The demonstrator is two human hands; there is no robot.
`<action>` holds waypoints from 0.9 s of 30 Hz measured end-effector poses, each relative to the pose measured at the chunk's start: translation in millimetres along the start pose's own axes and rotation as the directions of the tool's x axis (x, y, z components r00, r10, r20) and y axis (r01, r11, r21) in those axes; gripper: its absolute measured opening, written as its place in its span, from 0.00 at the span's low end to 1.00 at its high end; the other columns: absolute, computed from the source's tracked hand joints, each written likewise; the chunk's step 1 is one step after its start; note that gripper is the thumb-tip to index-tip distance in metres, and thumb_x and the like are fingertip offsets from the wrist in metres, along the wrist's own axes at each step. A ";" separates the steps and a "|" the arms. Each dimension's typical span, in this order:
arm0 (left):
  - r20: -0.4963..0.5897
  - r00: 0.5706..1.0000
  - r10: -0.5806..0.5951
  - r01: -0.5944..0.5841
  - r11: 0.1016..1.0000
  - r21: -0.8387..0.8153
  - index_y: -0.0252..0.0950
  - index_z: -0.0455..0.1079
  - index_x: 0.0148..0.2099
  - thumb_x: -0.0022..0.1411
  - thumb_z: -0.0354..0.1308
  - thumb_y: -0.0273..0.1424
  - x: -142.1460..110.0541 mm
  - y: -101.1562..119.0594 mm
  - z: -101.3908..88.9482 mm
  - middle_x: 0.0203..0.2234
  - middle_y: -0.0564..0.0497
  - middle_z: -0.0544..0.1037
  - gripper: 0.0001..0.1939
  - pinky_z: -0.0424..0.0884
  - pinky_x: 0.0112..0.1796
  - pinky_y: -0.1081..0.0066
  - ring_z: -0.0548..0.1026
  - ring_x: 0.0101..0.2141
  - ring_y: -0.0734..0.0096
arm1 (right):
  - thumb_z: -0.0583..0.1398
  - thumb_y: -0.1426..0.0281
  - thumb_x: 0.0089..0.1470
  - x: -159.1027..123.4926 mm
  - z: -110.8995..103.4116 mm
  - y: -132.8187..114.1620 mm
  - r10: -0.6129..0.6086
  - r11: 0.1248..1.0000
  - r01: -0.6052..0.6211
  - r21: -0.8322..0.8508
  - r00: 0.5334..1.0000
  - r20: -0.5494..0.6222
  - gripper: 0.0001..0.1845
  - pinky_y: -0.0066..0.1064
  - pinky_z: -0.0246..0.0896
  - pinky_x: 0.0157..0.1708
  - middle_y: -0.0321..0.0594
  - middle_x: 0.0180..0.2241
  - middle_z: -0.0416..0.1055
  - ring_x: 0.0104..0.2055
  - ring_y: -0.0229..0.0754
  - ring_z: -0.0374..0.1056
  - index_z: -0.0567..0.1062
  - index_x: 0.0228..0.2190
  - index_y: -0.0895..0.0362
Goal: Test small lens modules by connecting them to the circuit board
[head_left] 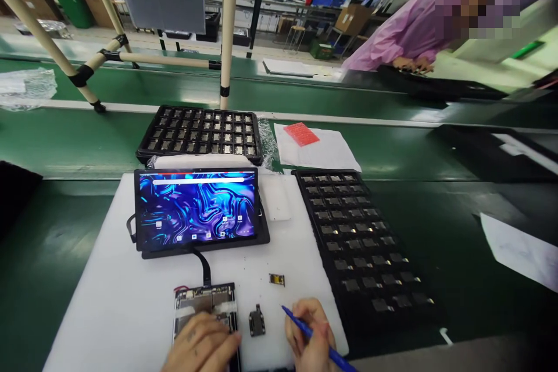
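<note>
My left hand (pixel 203 343) lies over an opened electronic device (pixel 204 302) with a bare circuit board. Its fingers are bent and close together, with a fingertip at the device's right edge; the thumb is hidden. My right hand (pixel 309 334) is closed around a slim blue pen-like tool (pixel 300 324), its tip pointing up and left. Between the hands lies a small dark module (pixel 257 321), with a little gold-and-silver part (pixel 276 279) above it. A black ribbon cable (pixel 203 267) runs from the device to a lit tablet screen (pixel 196 209), which is tilted toward me.
White foam (pixel 108 285) covers the workspace. A black tray (pixel 322 226) of small modules stands at right, another tray (pixel 150 154) behind the screen. A red sheet (pixel 301 134) lies on white paper (pixel 335 151). Beige pipe framing (pixel 226 40) rises behind; a person in pink (pixel 392 29) works at far right.
</note>
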State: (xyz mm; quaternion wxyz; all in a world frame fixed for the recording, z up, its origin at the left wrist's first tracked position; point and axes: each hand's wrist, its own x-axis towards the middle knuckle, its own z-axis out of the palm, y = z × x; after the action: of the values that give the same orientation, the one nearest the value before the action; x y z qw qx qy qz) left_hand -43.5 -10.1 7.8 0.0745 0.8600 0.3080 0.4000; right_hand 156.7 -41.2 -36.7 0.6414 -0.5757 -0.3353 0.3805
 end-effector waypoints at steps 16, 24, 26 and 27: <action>-0.127 0.707 -0.696 0.702 0.712 0.005 0.39 0.75 0.38 0.63 0.52 0.35 -11.8 -30.0 -19.1 0.22 0.55 0.76 0.10 0.66 0.20 0.81 0.75 0.22 0.75 | 0.65 0.65 0.48 -36.6 12.0 5.4 -0.497 0.574 0.502 -0.647 0.842 0.212 0.08 0.41 0.68 0.30 0.42 0.33 0.81 0.30 0.49 0.71 0.69 0.28 0.51; -0.169 0.653 -0.738 0.755 0.651 0.073 0.38 0.74 0.39 0.61 0.52 0.39 -10.4 -30.5 -20.2 0.19 0.60 0.71 0.13 0.53 0.14 0.83 0.61 0.11 0.85 | 0.63 0.70 0.50 -38.1 18.7 6.1 -0.416 0.606 0.436 -0.665 0.887 0.203 0.06 0.41 0.65 0.30 0.38 0.26 0.78 0.26 0.49 0.69 0.71 0.32 0.49; -0.155 0.641 -0.752 0.767 0.636 0.087 0.38 0.74 0.40 0.61 0.52 0.39 -10.1 -29.9 -20.1 0.17 0.61 0.69 0.14 0.53 0.13 0.83 0.54 0.09 0.85 | 0.61 0.73 0.50 -40.7 22.7 8.4 -0.435 0.654 0.433 -0.621 0.886 0.159 0.07 0.41 0.66 0.31 0.36 0.27 0.79 0.30 0.49 0.72 0.67 0.28 0.49; -0.162 0.635 -0.756 0.772 0.627 0.103 0.38 0.73 0.40 0.61 0.52 0.39 -11.0 -29.8 -20.1 0.17 0.61 0.69 0.14 0.54 0.13 0.83 0.53 0.09 0.85 | 0.61 0.75 0.50 -42.6 24.4 9.6 -0.454 0.687 0.434 -0.583 0.883 0.122 0.10 0.40 0.67 0.32 0.35 0.29 0.79 0.31 0.48 0.73 0.65 0.25 0.50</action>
State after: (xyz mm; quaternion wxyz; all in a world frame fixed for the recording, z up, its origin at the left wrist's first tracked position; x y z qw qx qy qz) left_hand -77.6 4.9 3.0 0.1508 0.6290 0.6786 0.3479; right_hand 113.8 -66.2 -43.2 0.5060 -0.6546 -0.5559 0.0799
